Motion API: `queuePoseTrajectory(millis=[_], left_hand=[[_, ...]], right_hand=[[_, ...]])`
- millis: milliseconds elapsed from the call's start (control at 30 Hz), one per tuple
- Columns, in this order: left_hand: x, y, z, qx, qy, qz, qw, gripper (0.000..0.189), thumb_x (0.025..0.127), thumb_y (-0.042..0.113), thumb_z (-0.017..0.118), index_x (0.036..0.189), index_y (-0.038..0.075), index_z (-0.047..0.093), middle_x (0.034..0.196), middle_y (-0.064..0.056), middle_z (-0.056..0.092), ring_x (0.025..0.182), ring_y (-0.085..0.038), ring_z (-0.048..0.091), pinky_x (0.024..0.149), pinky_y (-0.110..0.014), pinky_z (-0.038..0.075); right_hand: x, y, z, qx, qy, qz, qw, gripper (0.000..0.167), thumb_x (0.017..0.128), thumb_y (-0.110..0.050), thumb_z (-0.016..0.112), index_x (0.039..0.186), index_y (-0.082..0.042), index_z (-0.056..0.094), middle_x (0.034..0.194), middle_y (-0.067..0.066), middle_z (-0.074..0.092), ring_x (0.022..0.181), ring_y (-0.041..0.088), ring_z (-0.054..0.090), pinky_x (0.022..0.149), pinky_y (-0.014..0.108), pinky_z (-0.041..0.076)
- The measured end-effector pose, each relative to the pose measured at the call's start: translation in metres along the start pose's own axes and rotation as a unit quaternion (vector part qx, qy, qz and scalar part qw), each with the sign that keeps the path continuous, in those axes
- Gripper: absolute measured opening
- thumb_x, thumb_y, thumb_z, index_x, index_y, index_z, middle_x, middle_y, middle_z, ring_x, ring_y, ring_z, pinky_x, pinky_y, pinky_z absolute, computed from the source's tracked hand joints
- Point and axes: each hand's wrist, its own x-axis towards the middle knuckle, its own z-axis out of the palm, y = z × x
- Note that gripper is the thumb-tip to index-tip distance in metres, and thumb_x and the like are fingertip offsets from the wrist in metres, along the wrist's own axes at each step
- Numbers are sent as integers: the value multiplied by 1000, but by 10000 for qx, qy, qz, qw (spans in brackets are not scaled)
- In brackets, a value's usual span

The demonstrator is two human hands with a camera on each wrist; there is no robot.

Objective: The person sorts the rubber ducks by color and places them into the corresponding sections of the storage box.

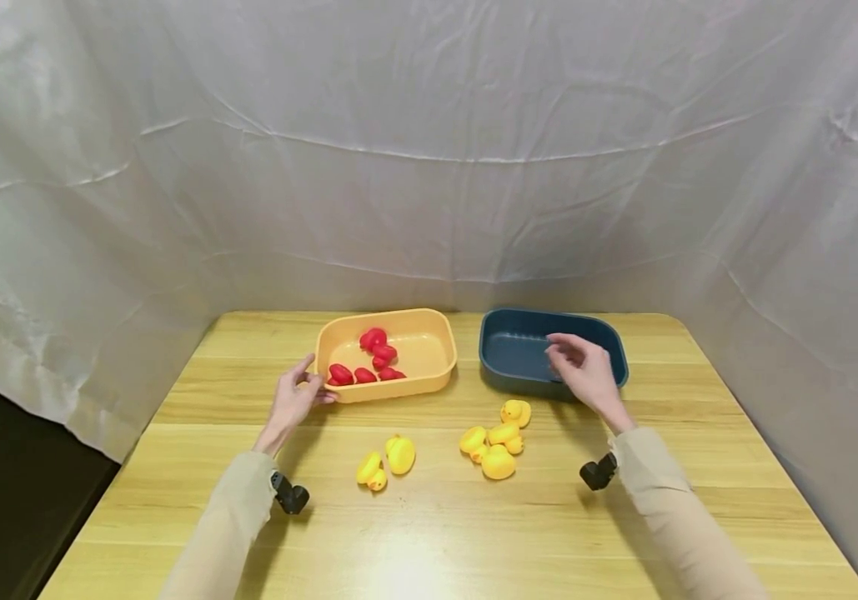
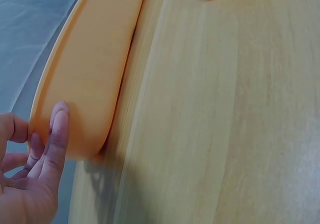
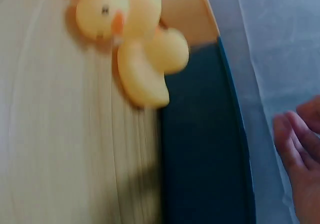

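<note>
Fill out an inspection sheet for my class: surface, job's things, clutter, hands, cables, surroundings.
Surface: light wooden table, streaked grain
Job's things: red toys in orange tray; blue tray; yellow ducks on the table in two groups
Clutter: nothing seen
Hands: left hand touches orange tray's near left corner; right hand over blue tray, holding nothing visible
Cables: nothing seen
Surroundings: pale curtain behind and on both sides

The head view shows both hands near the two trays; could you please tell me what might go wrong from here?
The left hand touches the orange tray at its left end, so a push might slide it and jostle the red toys inside. Four yellow ducks lie bunched in front of the blue tray, so if the right hand reached for one, it could nudge its neighbours.
</note>
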Motion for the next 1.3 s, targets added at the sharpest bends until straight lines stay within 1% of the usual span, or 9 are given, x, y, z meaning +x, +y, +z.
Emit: queuePoseTrajectory(millis=[100,233,433,600,733,833,1033,1167,1300], left_hand=[[-1,0,0,163,93,115,9998,58,104,1,44,157,-6,21,98,-12,51,70,-8,73,77,-27,64],[-3,-2,1,656,247,345,9969,56,105,6,45,156,-7,25,108,-24,56,77,-21,76,79,-31,64],[-12,-3,5,2043,851,756,9723,54,106,18,51,153,-3,34,103,-23,64,77,-29,74,65,-23,60],[-22,-1,11,2604,969,1245,9525,44,102,19,58,140,0,48,91,-15,68,72,-17,65,62,-18,51],[-27,1,13,2666,594,1474,9506,35,99,18,63,128,1,56,87,-11,67,73,-14,62,67,-18,52],[-31,2,13,2742,263,1624,9475,30,98,18,65,122,2,59,85,-8,65,73,-13,61,68,-18,54],[-36,6,16,2770,-534,1904,9403,28,96,19,69,118,4,60,82,-3,61,74,-9,59,68,-20,54],[-38,8,19,2627,-1289,1815,9388,35,94,22,72,120,2,61,86,-1,61,81,-11,63,76,-24,57],[-40,8,20,2653,-1993,1681,9282,45,92,28,75,125,1,61,93,-1,64,92,-14,65,89,-34,58]], right_hand=[[0,9,-12,-774,738,74,9942,22,94,-5,62,113,1,72,93,21,72,71,-2,57,64,8,43],[-2,23,-29,-1376,1073,633,9826,31,90,-4,56,117,5,68,101,25,63,89,26,55,77,29,40],[-7,38,-51,-1597,564,1703,9707,53,93,-13,55,137,14,48,128,39,44,122,51,36,99,59,34],[-5,47,-62,-1240,-1,2116,9695,57,97,-15,54,141,19,41,123,38,53,109,42,53,91,43,50],[-5,52,-70,-232,-282,2374,9707,54,98,-9,50,143,19,38,105,18,59,79,12,59,68,22,54],[-7,56,-76,836,-455,2493,9637,55,99,-2,47,146,19,30,96,-1,56,67,2,54,60,18,54],[-11,65,-84,2292,-791,2601,9347,64,99,4,52,151,19,17,85,-10,59,61,5,57,57,17,54],[-12,69,-87,2797,-934,2752,9150,70,100,0,57,153,15,15,86,-8,62,64,7,61,60,17,57],[-14,73,-89,3320,-981,2870,8932,65,100,-1,58,153,7,22,89,-4,67,67,8,64,64,19,61]])
